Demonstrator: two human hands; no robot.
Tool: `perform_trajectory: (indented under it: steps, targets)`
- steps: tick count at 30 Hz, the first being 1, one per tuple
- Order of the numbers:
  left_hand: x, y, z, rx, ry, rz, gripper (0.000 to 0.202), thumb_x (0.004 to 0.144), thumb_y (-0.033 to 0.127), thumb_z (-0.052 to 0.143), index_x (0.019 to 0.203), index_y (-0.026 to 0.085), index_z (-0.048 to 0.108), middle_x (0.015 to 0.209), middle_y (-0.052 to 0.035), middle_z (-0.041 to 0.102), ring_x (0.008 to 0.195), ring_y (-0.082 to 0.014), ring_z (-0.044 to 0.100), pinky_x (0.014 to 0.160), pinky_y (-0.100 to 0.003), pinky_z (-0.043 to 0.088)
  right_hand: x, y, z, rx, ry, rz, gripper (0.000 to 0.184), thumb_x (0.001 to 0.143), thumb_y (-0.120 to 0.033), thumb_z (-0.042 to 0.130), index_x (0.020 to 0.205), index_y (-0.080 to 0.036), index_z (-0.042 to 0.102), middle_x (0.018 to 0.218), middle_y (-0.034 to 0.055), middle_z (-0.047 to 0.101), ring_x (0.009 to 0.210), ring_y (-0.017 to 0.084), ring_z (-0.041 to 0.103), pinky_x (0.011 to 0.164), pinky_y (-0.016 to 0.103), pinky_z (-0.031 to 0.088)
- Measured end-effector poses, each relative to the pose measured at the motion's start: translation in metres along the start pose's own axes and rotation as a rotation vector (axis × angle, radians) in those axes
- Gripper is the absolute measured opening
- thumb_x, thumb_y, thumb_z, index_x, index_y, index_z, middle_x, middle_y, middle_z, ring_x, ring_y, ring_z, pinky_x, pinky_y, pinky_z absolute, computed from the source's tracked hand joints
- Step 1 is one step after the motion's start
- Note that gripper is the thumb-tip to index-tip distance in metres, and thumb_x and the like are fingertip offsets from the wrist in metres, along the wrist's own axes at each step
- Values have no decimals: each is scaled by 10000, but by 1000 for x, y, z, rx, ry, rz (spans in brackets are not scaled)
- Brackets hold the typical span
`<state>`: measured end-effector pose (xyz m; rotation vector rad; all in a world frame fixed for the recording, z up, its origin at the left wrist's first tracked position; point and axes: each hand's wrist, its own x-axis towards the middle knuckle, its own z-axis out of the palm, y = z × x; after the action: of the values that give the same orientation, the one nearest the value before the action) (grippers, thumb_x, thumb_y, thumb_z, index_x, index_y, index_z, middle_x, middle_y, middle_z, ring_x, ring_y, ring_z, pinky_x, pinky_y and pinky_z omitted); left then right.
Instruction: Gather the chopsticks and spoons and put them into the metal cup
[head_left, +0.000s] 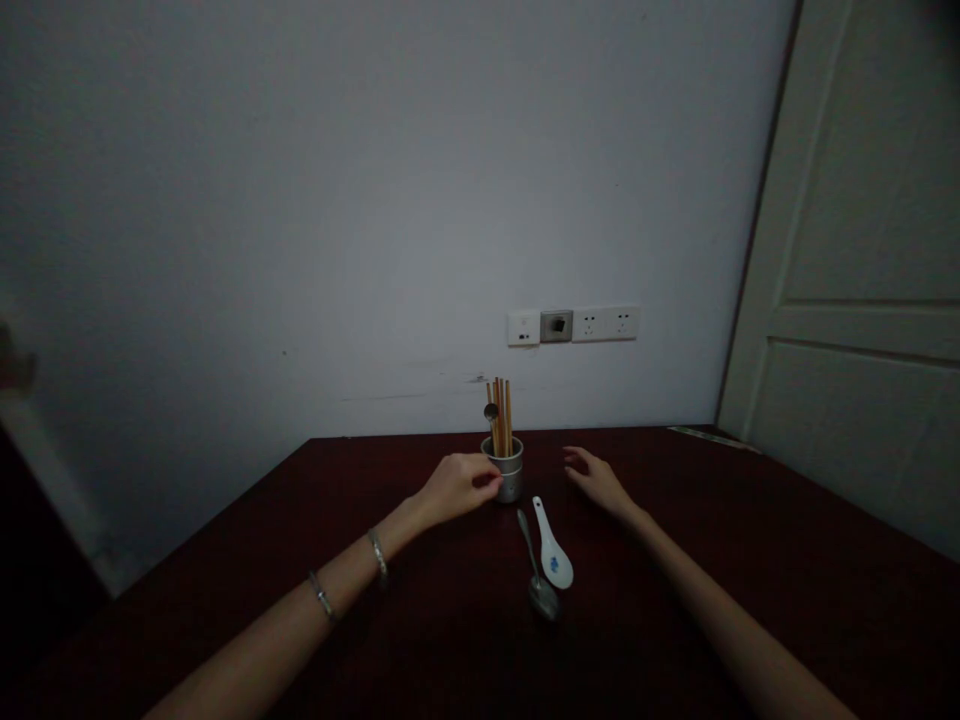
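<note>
A small metal cup (510, 478) stands on the dark red table (750, 560) and holds several wooden chopsticks (501, 415) and a metal spoon (491, 412). My left hand (456, 487) is curled beside the cup, fingertips touching its left side. My right hand (596, 478) rests open on the table to the cup's right, fingers stretched, holding nothing. In front of the cup lie a white ceramic spoon (553, 545) with a blue mark and a metal spoon (538, 580), side by side.
A plain wall rises behind the table, with a row of sockets (574, 325) above the cup. A pale door (862, 300) stands at the right. Two bracelets (377, 553) circle my left forearm. The room is dim.
</note>
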<state>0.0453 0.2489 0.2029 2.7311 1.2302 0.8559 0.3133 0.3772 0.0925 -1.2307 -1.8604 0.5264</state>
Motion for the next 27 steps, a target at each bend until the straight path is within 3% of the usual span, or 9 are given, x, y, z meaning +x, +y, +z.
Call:
perform_trajectory:
  steps: [5, 8, 12, 27]
  targets:
    - [-14, 15, 32, 245, -212, 235, 173, 813, 209, 456, 875, 171, 613, 798, -41, 620, 700, -118, 581, 607, -212, 407, -25, 11, -10, -130, -80, -58, 425, 733, -226, 497, 1155, -169, 505, 1092, 90, 592, 1043, 215, 536, 930, 363, 383]
    - [-20, 17, 51, 335, -248, 322, 155, 811, 173, 454, 877, 160, 594, 816, -52, 615, 709, -123, 584, 573, -209, 406, -41, 15, -10, -167, -150, -82, 408, 734, -243, 498, 1131, -157, 536, 1144, 100, 571, 1086, 231, 506, 970, 373, 345]
    - [-25, 20, 68, 392, -262, 415, 164, 801, 115, 449, 887, 147, 586, 835, -63, 610, 740, -135, 584, 570, -216, 410, -55, 17, -6, -188, -102, -100, 344, 760, -256, 465, 1066, -157, 587, 1205, 94, 534, 1170, 245, 429, 1019, 392, 281]
    - [-30, 16, 85, 456, -230, 506, 140, 796, 127, 483, 897, 152, 576, 848, -44, 598, 679, -126, 571, 498, -218, 383, -59, 14, -4, -267, -60, -126, 357, 776, -244, 434, 1071, -125, 597, 1190, 130, 541, 1151, 245, 451, 998, 383, 313]
